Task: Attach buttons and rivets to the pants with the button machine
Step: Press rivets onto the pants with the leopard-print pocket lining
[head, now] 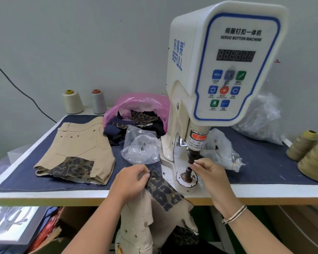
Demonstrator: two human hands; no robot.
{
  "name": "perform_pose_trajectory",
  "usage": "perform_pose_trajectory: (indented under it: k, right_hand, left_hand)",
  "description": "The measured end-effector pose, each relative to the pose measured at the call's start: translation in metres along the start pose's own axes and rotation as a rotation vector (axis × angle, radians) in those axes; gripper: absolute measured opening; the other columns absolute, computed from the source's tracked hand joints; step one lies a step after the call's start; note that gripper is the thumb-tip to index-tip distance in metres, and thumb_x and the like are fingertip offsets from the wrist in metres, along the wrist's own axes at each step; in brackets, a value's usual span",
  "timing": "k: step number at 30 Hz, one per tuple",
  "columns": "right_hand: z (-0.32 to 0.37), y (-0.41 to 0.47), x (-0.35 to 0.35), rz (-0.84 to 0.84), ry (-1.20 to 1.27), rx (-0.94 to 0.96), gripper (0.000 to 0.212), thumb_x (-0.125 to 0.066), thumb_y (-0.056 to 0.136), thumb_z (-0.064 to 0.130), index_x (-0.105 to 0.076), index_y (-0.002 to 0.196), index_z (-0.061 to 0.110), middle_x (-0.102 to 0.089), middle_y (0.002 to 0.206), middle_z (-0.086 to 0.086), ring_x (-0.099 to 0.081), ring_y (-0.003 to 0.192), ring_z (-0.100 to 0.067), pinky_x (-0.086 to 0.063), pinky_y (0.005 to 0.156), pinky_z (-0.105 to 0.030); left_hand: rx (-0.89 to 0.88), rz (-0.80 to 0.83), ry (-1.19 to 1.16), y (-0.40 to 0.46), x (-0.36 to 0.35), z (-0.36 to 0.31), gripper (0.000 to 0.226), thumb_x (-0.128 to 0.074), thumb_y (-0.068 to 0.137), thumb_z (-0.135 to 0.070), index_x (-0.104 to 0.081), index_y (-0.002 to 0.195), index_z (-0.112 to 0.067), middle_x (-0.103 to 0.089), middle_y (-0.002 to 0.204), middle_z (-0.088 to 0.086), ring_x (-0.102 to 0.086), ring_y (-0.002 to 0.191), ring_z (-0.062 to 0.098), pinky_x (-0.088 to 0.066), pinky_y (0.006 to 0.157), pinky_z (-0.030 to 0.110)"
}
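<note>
Left hand [129,182] grips pants [145,213]; right hand [210,173] pinches at die [188,173].

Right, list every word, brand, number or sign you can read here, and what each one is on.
"SERVO BUTTON MACHINE", under a line of Chinese characters: front panel of the button machine.
"BEFULL", below blue Chinese characters: machine's left side.
"888888", all segments faintly showing: panel's digital display.
"TAKE CARE O... YOUR FINGER", partly cut off: warning label on the plunger housing.
Captions under the panel's control buttons: too small to read.
</note>
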State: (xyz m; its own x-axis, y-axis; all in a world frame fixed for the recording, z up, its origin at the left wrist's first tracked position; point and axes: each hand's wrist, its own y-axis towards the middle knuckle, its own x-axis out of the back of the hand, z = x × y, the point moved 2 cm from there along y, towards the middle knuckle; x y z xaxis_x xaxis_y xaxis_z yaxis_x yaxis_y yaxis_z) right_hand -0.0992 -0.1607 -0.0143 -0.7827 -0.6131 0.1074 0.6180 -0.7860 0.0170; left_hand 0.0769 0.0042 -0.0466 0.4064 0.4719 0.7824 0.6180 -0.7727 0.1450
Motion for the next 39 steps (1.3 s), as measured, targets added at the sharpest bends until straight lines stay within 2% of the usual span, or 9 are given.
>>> perform_pose_trajectory:
  k: [4, 9, 19, 24, 28, 31, 34, 37, 39]
  right_hand:
    - [0.0, 0.001, 0.0, 0.055, -0.085, 0.081, 0.014, -0.071, 0.083, 0.017, -0.07, 0.069, 0.022, -0.064, 0.075, 0.012, -0.058, 0.071, 0.001, -0.045, 0.067, -0.011]
    - [0.012, -0.002, 0.001, 0.051, -0.288, 0.301, 0.023, -0.07, 0.083, 0.008, -0.063, 0.068, 0.025, -0.057, 0.077, 0.009, -0.051, 0.066, 0.007, -0.038, 0.065, -0.005]
    - [0.007, -0.011, 0.0, 0.006, -0.362, 0.48, 0.021, -0.069, 0.083, 0.004, -0.067, 0.076, 0.024, -0.06, 0.077, 0.008, -0.056, 0.074, -0.004, -0.041, 0.065, -0.01]
    - [-0.004, -0.036, 0.001, -0.073, -0.249, 0.429, 0.028, -0.06, 0.089, 0.004, -0.068, 0.09, 0.03, -0.064, 0.084, 0.013, -0.061, 0.08, -0.01, -0.049, 0.068, -0.019]
    - [-0.001, -0.063, -0.036, 0.077, -0.28, 0.511, 0.019, -0.061, 0.089, 0.009, -0.07, 0.087, 0.025, -0.062, 0.078, 0.01, -0.06, 0.075, -0.009, -0.05, 0.066, -0.025]
    - [0.021, -0.055, -0.08, 0.22, -0.291, 0.598, 0.011, -0.06, 0.087, 0.016, -0.07, 0.086, 0.017, -0.059, 0.079, 0.008, -0.056, 0.077, -0.003, -0.043, 0.07, -0.015]
    - [0.041, -0.025, -0.126, 0.249, -0.265, 0.567, 0.012, -0.06, 0.087, 0.006, -0.071, 0.089, 0.012, -0.06, 0.086, 0.004, -0.054, 0.082, 0.003, -0.04, 0.076, -0.01]
    - [0.054, 0.019, -0.164, 0.259, -0.295, 0.5, 0.017, -0.055, 0.089, 0.003, -0.069, 0.097, 0.009, -0.061, 0.097, 0.0, -0.054, 0.093, -0.004, -0.043, 0.087, -0.02]
    - [0.06, 0.051, -0.18, 0.25, -0.346, 0.454, 0.021, -0.05, 0.091, 0.003, -0.067, 0.103, 0.007, -0.061, 0.106, -0.005, -0.054, 0.103, -0.014, -0.04, 0.093, -0.022]
  left_hand:
    - [0.003, -0.009, -0.003, 0.0, 0.0, 0.0, 0.016, -0.055, 0.092, -0.029, -0.053, 0.078, -0.037, -0.062, 0.081, -0.018, -0.055, 0.084, 0.005, -0.034, 0.07, 0.026]
    - [0.004, -0.006, -0.002, 0.0, -0.001, 0.001, 0.018, -0.055, 0.092, -0.029, -0.051, 0.077, -0.039, -0.061, 0.081, -0.018, -0.055, 0.085, 0.006, -0.035, 0.071, 0.028]
    - [-0.004, -0.008, -0.006, -0.001, 0.0, 0.001, 0.016, -0.054, 0.092, -0.029, -0.053, 0.079, -0.037, -0.061, 0.081, -0.019, -0.055, 0.084, 0.005, -0.033, 0.074, 0.027]
    - [-0.013, -0.011, 0.012, 0.001, -0.001, 0.001, 0.014, -0.053, 0.092, -0.029, -0.054, 0.08, -0.036, -0.061, 0.082, -0.018, -0.055, 0.084, 0.005, -0.032, 0.072, 0.025]
    - [-0.012, -0.018, 0.018, 0.0, -0.001, 0.002, 0.013, -0.054, 0.091, -0.03, -0.053, 0.08, -0.036, -0.06, 0.081, -0.018, -0.055, 0.083, 0.005, -0.032, 0.072, 0.025]
    - [-0.029, -0.039, 0.03, 0.0, -0.001, 0.0, 0.009, -0.055, 0.087, -0.028, -0.055, 0.079, -0.031, -0.062, 0.08, -0.014, -0.056, 0.08, 0.009, -0.031, 0.07, 0.026]
    - [-0.013, -0.053, 0.108, 0.0, -0.001, 0.0, 0.01, -0.052, 0.082, -0.027, -0.062, 0.082, -0.024, -0.068, 0.082, 0.0, -0.059, 0.078, 0.024, -0.027, 0.062, 0.03]
    - [0.03, -0.038, 0.022, 0.0, -0.001, 0.005, 0.022, -0.051, 0.081, -0.031, -0.045, 0.061, -0.024, -0.057, 0.062, -0.001, -0.054, 0.069, 0.028, -0.021, 0.05, 0.03]
    - [0.003, -0.036, 0.022, 0.001, -0.003, 0.005, 0.023, -0.048, 0.083, -0.036, -0.038, 0.063, -0.03, -0.061, 0.072, 0.0, -0.056, 0.076, 0.026, -0.026, 0.056, 0.029]
